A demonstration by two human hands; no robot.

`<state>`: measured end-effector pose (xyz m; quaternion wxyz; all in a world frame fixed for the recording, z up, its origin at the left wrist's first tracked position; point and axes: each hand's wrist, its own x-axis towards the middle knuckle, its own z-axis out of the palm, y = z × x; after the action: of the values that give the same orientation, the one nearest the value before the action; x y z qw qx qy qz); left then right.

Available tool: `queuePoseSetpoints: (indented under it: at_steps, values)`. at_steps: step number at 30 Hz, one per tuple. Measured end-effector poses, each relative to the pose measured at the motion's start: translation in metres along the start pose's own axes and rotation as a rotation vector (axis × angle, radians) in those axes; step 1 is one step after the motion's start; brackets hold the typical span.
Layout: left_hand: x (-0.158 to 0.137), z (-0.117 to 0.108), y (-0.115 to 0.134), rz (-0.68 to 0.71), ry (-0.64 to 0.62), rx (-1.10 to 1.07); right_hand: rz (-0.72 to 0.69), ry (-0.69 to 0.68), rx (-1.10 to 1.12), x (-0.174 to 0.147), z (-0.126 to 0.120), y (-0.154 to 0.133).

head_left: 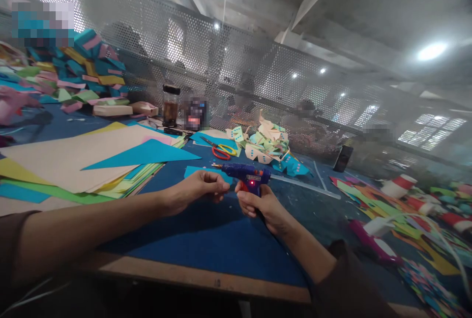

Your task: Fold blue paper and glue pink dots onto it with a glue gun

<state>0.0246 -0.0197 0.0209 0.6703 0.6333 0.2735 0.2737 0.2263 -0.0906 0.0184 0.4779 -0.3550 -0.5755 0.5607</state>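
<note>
My right hand [260, 205] is wrapped around the handle of a dark blue hot glue gun [245, 171]. Its nozzle points left and a red light glows on its side; a glue stick [291, 181] seems to extend from its back. My left hand [202, 187] is just left of the gun, fingertips pinched together; whatever they may hold is too small to make out. Behind that hand a blue piece of paper [191, 171] lies on the table, partly hidden. Scissors [220, 152] with red and yellow handles rest beyond the gun.
Stacked coloured paper sheets [92, 153] spread to the left. Folded paper pieces [267, 143] are heaped behind the gun, with more piled at far left [88, 67]. A jar [170, 106] stands near the mesh partition [206, 62]. At right are a phone [342, 159] and a power strip [374, 244].
</note>
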Motion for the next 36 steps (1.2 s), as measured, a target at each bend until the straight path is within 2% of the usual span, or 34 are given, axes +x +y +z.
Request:
queuePoseSetpoints:
  at_steps: [9, 13, 16, 18, 22, 26, 29, 34, 36]
  values:
    - [0.005, -0.005, -0.002, 0.074, 0.057, 0.089, -0.032, 0.065, -0.076, 0.0, 0.002, -0.004]
    - [0.009, -0.009, 0.001, 0.136, 0.139, 0.201, -0.057, 0.102, -0.114, 0.001, 0.001, -0.004]
    - [0.013, -0.02, 0.005, 0.192, 0.229, 0.371, -0.077, 0.16, -0.132, 0.003, -0.001, -0.003]
    - [0.017, -0.032, 0.008, 0.226, 0.304, 0.568, -0.085, 0.199, -0.148, 0.004, -0.003, -0.003]
    - [0.028, -0.063, 0.008, 0.259, 0.37, 0.956, -0.1, 0.286, -0.179, 0.007, -0.009, -0.001]
    - [0.035, -0.081, 0.004, 0.357, 0.355, 1.155, -0.106, 0.324, -0.216, 0.009, -0.015, 0.002]
    - [0.036, -0.083, 0.003, 0.359, 0.333, 1.15, -0.112, 0.317, -0.224, 0.01, -0.016, 0.003]
    - [0.034, -0.076, 0.007, 0.251, 0.253, 0.968, -0.113, 0.32, -0.277, 0.01, -0.014, 0.002]
    - [0.033, -0.073, 0.011, 0.254, 0.259, 0.901, -0.119, 0.327, -0.308, 0.01, -0.013, 0.002]
